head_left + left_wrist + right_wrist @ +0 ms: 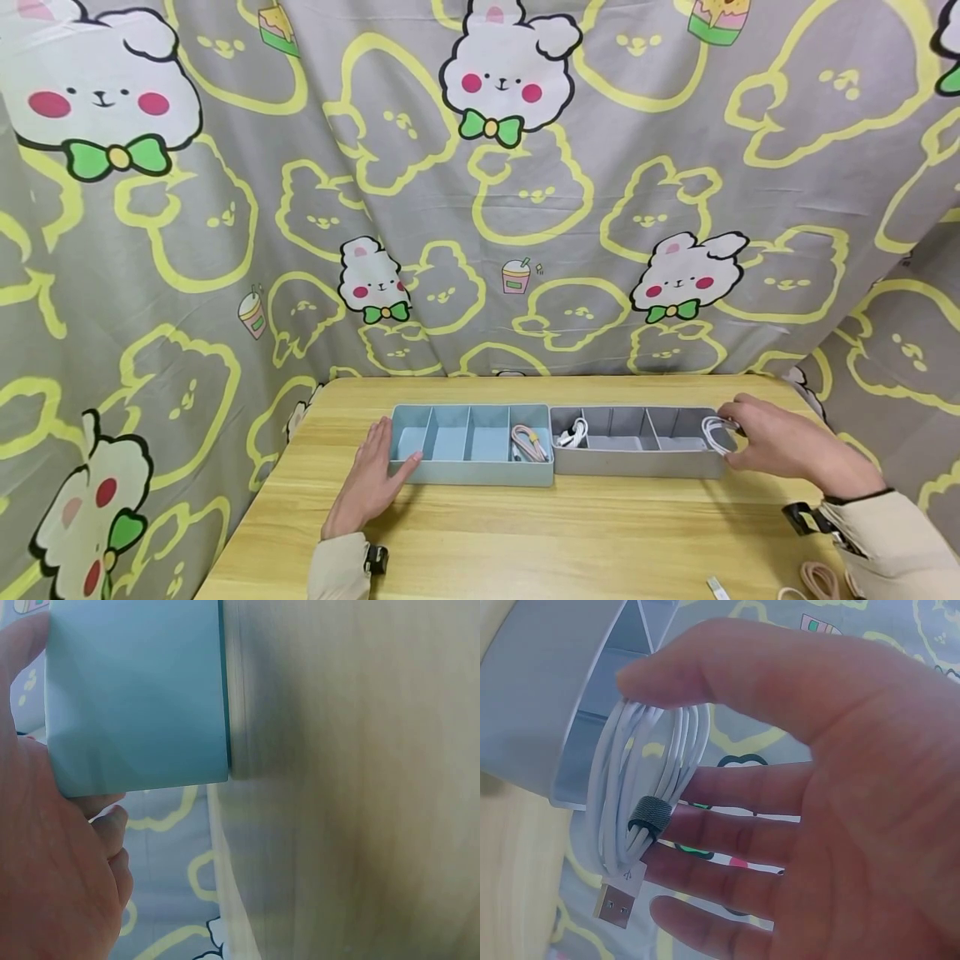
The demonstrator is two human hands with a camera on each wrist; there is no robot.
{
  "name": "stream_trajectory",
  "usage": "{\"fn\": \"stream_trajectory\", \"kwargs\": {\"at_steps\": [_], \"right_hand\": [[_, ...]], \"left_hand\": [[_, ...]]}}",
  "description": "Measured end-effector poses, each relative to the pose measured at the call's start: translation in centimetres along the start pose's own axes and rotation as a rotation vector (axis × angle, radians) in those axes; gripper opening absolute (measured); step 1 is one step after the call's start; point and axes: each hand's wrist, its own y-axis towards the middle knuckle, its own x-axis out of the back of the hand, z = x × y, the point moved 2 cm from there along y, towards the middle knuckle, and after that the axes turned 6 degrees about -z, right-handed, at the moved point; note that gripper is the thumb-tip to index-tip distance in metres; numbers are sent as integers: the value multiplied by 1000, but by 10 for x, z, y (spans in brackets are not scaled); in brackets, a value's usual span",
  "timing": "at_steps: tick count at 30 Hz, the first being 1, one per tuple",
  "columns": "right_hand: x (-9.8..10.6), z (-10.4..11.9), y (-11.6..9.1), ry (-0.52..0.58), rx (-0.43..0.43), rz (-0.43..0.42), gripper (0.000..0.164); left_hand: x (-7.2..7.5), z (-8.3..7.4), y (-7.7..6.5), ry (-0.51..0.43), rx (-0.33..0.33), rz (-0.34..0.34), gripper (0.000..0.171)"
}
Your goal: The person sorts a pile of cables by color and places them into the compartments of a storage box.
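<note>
My right hand [772, 442] pinches a coiled white USB cable [615, 787] between thumb and fingers at the right end of the grey divided box [637, 463]. A dark strap [651, 816] binds the coil, and its USB plug [616, 903] hangs free below. My left hand [369, 479] rests against the left end of the light blue divided box [480, 473]. Its thumb touches the front rim, with the fingers along the end wall. In the left wrist view, the blue wall [139, 697] hides part of those fingers.
A pinkish cable [528, 443] lies in the blue box's rightmost compartment. Another white cable [573, 433] sits in the grey box's leftmost one. More cables [819, 579] and a white plug [717, 588] lie near the table's front right. A patterned curtain [480, 208] hangs behind the wooden table [525, 542].
</note>
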Motion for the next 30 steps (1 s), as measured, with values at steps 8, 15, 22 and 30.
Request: {"fn": "stream_trajectory", "kwargs": {"at_steps": [8, 15, 22, 30], "right_hand": [[1, 2, 3, -38, 32, -48, 56], [3, 3, 9, -40, 43, -50, 56], [2, 3, 14, -33, 34, -15, 56], [2, 2, 20, -27, 32, 13, 58]], "left_hand": [[-1, 2, 0, 5, 13, 21, 97], [-2, 2, 0, 10, 24, 34, 96], [-2, 2, 1, 12, 25, 45, 96], [-1, 2, 1, 10, 28, 46, 96]]}}
